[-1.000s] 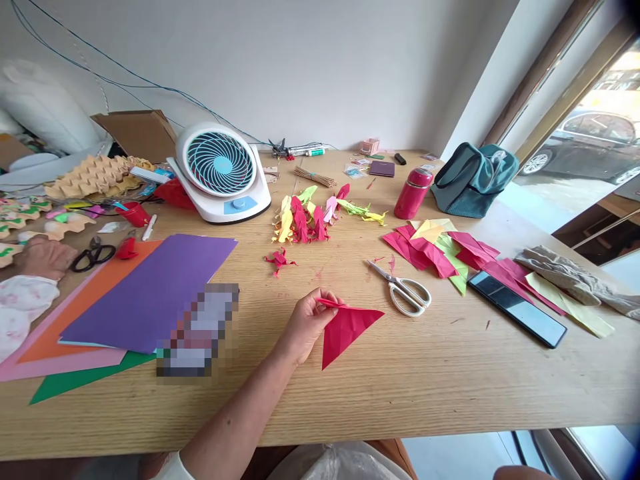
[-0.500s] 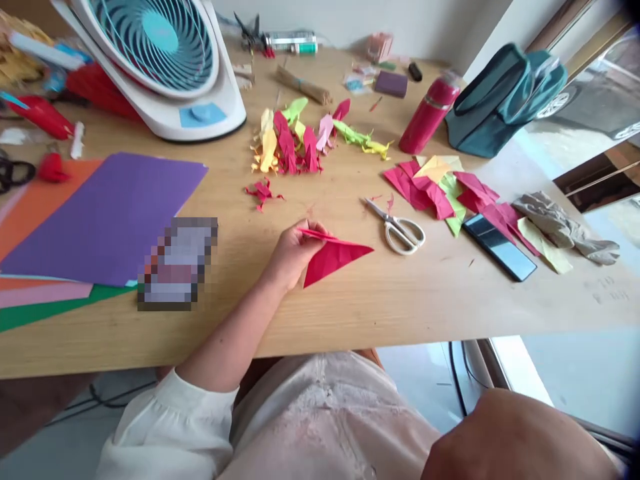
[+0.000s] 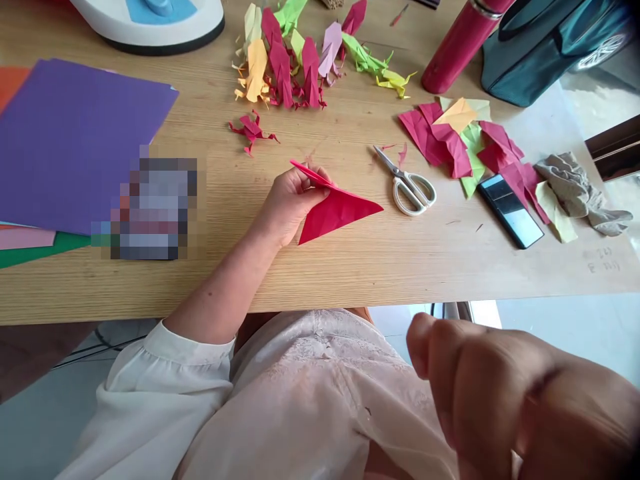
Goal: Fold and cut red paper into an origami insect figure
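Note:
My left hand (image 3: pixel 287 203) pinches a folded red paper (image 3: pixel 343 212) between thumb and fingers, just over the table near its front edge. The paper has a triangular flap pointing right and a narrow folded edge at the top. My right hand (image 3: pixel 493 387) is raised close to the camera at the lower right, large and slightly blurred. Its fingers are curled in, and I see nothing in them. White-handled scissors (image 3: pixel 413 190) lie to the right of the red paper. A small red origami frog (image 3: pixel 253 130) sits behind my left hand.
Several folded paper frogs (image 3: pixel 283 70) stand in a cluster at the back. Folded paper pieces (image 3: pixel 443 137), a phone (image 3: pixel 511 212) and a grey cloth (image 3: pixel 570 183) lie right. Purple sheets (image 3: pixel 85 147) and a pixelated object (image 3: pixel 155 210) are left. A red bottle (image 3: pixel 457 50) stands behind.
The camera view has tilted down, so the tabletop sits higher in the picture. My right hand has come further into view at the lower right. The left hand still holds the red paper.

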A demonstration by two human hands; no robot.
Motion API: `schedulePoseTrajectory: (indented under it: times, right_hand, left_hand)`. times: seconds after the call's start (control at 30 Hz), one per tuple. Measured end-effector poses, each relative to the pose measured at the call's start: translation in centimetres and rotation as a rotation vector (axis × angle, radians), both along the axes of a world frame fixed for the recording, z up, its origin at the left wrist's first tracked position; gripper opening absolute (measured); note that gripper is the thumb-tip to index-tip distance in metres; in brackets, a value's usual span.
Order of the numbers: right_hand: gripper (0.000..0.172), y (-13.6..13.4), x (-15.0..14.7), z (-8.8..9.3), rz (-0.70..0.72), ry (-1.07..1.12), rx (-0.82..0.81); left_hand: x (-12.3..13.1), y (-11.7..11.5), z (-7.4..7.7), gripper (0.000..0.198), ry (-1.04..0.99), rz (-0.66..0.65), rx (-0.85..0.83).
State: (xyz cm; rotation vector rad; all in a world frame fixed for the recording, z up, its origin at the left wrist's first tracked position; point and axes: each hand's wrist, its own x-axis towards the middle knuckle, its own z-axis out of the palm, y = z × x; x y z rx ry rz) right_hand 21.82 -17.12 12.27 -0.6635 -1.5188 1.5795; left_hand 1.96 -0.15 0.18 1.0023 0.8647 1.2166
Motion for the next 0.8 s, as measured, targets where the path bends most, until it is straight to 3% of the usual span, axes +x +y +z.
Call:
schedulePoseTrajectory:
  times: [0.13, 0.27, 0.4, 0.47, 0.57, 0.7, 0.8]
  right_hand:
    - [0.009, 1.9, 0.6, -2.0, 0.003, -0.087, 0.163]
    - [0.007, 4.4, 1.1, -4.0, -0.224, -0.209, 0.231]
    - [0.008, 8.0, 1.4, -7.7, -0.584, -0.34, 0.259]
    - [0.011, 9.5, 1.6, -9.5, -0.649, -0.339, 0.266]
    - [0.014, 11.0, 1.9, -10.9, -0.684, -0.34, 0.268]
    - [0.029, 12.9, 2.6, -11.5, -0.707, -0.384, 0.329]
    - [0.05, 14.8, 2.8, -11.7, -0.593, -0.486, 0.323]
  left_hand:
    - [-0.1, 0.0, -0.1, 0.02, 0.007, -0.018, -0.006]
    - [-0.3, 0.0, -0.1, 0.021, -0.025, -0.034, -0.007]
    - [-0.4, -0.1, -0.1, 0.026, -0.031, -0.063, -0.061]
    - [-0.4, -0.1, -0.2, 0.03, -0.046, -0.081, -0.072]
    - [-0.4, -0.1, -0.3, 0.033, -0.045, -0.081, -0.068]
    - [-0.3, 0.0, -0.3, 0.036, 0.017, -0.069, -0.071]
    - [-0.2, -0.1, -0.3, 0.038, 0.031, -0.072, -0.057]
